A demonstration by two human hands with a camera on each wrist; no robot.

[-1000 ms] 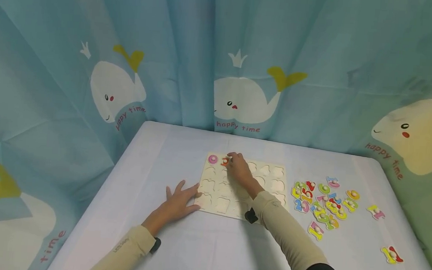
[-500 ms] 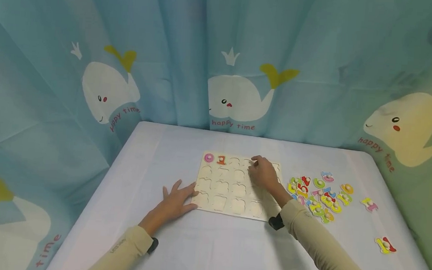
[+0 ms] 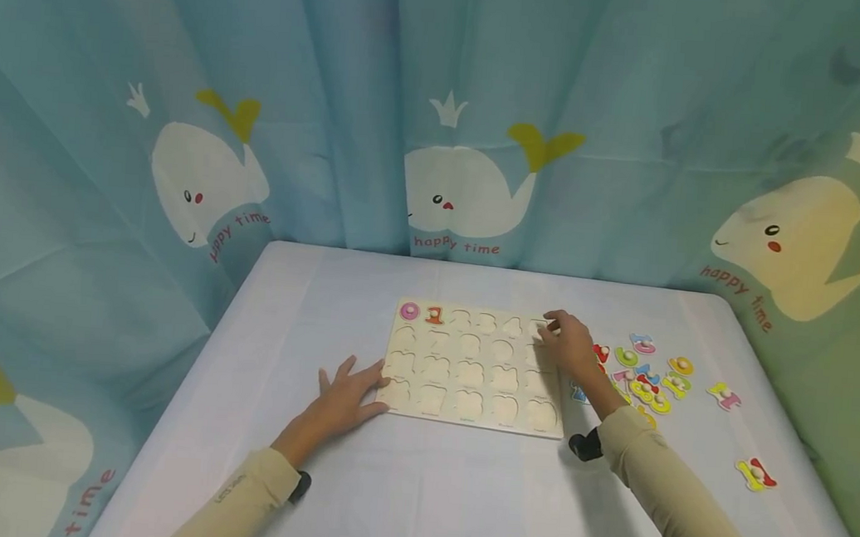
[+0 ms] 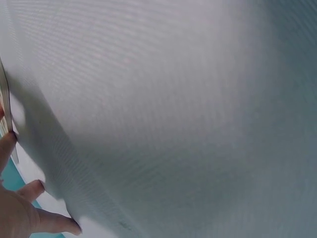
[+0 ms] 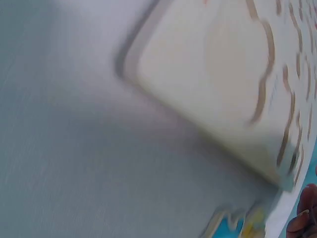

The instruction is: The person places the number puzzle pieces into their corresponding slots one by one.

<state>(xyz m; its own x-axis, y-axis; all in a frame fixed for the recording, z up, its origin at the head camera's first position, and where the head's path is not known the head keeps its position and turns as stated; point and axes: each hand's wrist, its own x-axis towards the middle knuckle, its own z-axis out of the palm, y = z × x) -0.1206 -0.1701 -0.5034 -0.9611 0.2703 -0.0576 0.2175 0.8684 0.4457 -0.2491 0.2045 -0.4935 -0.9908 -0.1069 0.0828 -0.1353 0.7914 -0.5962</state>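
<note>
A pale wooden puzzle board point(image 3: 477, 370) with many empty cut-outs lies flat on the white table. In its top row sit a pink 0 point(image 3: 409, 310) and a red 1 point(image 3: 435, 315). My left hand point(image 3: 347, 389) lies flat on the table, fingers spread, touching the board's near left corner. My right hand point(image 3: 564, 341) hovers over the board's far right edge with loosely curled fingers and holds nothing. The blurred right wrist view shows a board corner point(image 5: 208, 89). In the left wrist view, the left hand's fingers point(image 4: 22, 218) rest on the cloth.
A heap of several coloured number pieces point(image 3: 650, 382) lies just right of the board. Two more pieces lie apart at the right: one point(image 3: 724, 395) and a yellow-red one point(image 3: 756, 474). A whale-print curtain point(image 3: 473, 188) hangs behind and beside the table.
My right hand has left the red 1 in its slot and moved right across the board to its right edge. The left hand has stayed put.
</note>
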